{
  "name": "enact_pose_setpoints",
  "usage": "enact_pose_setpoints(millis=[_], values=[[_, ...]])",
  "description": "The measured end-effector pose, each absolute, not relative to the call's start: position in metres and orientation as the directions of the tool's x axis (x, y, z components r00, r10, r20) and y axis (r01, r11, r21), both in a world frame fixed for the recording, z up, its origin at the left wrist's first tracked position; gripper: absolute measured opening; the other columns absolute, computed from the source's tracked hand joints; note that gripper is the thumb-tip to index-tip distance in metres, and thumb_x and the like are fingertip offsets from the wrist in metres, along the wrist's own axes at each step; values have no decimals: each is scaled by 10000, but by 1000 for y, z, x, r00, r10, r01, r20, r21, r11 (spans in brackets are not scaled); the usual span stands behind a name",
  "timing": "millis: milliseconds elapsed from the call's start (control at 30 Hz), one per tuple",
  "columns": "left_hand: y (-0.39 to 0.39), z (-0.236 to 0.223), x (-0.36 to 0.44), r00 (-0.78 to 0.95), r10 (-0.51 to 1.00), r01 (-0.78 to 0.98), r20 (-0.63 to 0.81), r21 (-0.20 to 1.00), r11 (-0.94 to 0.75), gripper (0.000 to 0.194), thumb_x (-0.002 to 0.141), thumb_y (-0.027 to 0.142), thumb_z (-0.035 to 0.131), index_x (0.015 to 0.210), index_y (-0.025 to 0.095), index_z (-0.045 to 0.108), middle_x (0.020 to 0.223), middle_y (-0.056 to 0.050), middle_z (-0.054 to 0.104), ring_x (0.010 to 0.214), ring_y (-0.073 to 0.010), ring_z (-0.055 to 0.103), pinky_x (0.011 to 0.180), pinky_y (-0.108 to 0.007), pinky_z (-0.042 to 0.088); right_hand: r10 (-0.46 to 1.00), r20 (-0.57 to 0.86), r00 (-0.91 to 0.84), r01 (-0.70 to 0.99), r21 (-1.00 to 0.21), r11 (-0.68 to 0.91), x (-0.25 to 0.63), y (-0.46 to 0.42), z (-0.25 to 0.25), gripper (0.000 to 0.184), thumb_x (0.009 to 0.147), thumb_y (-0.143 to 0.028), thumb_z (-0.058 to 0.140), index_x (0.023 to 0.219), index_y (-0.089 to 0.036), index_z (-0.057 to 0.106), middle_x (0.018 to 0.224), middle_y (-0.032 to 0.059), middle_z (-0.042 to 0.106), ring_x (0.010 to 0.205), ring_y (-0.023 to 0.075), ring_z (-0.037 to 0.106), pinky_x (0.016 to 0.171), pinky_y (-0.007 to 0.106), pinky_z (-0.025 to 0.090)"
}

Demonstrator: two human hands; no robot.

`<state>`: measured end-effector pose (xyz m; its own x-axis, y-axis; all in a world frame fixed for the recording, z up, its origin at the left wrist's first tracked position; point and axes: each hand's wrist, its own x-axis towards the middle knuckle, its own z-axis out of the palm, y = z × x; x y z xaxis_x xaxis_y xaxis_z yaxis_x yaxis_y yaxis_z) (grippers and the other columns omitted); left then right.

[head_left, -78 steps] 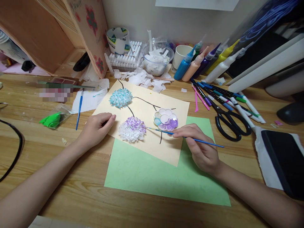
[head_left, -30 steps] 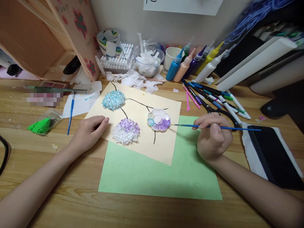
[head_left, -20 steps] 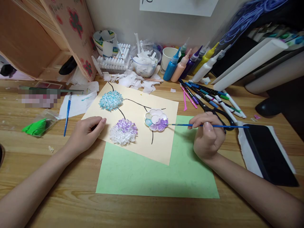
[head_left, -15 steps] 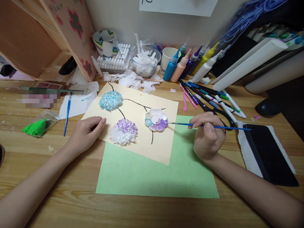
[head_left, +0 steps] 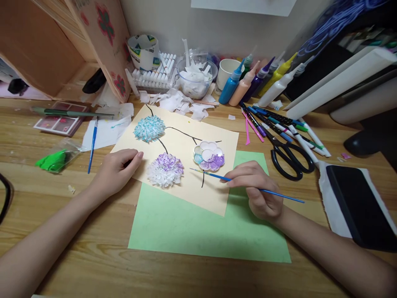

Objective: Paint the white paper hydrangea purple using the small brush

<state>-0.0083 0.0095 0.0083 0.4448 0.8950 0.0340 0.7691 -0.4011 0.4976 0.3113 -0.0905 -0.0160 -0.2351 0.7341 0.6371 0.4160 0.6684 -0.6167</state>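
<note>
Purple brushwork pauses just short of the lower paper flower (head_left: 166,170)

The step in hand appears to be colouring that flower: its far half carries purple, while the near half is white. The right hand (head_left: 262,192) holds a thin blue brush (head_left: 212,175) whose tip sits in the gap between the flower and the palette (head_left: 209,156), apart from both and pointing toward the petals. Whether the tip clears the cream sheet (head_left: 192,192) or grazes it, I cannot tell. Reaching the white petals would call for a short move leftward and a light dab, since ruffled paper could flatten under pressure.

The right fingers are closed on the brush in a pen-like pinch, forefinger stretched along the shaft and thumb beneath, with the handle's end sticking out past the hand. The right forearm comes in from the lower right.

The left hand (head_left: 119,169) rests by the left edge of the cream sheet, fingers loosely curled and thumb lying toward the flower. Nothing shows in its grasp, but the inside of the curl is hidden, so I cannot tell how closed it is.

The flower lies on the cream sheet, near a blue flower (head_left: 149,128); the sheet partly overlaps green paper (head_left: 198,236) on the counter (head_left: 93,256).
</note>
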Motion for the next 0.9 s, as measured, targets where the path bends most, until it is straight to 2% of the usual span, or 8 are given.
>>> enact_pose_setpoints(millis=[500,900], values=[[12,5,-10,460,886,765,59,481,-429,389,924,318,398,568,218,276,521,40,333,498,-132,353,535,-293,275,732,574,-368,435,-589,681,305,-82,-9,254,950,-201,438,1095,-237,643,922,51,753,898,187,667,754,321,532],[11,4,-11,454,890,771,48,479,-419,394,928,322,399,567,215,286,523,38,341,508,-133,362,535,-289,279,739,571,-358,449,-588,673,305,-83,-9,260,946,-199,433,1094,-243,643,932,43,752,899,191,654,752,329,526]])
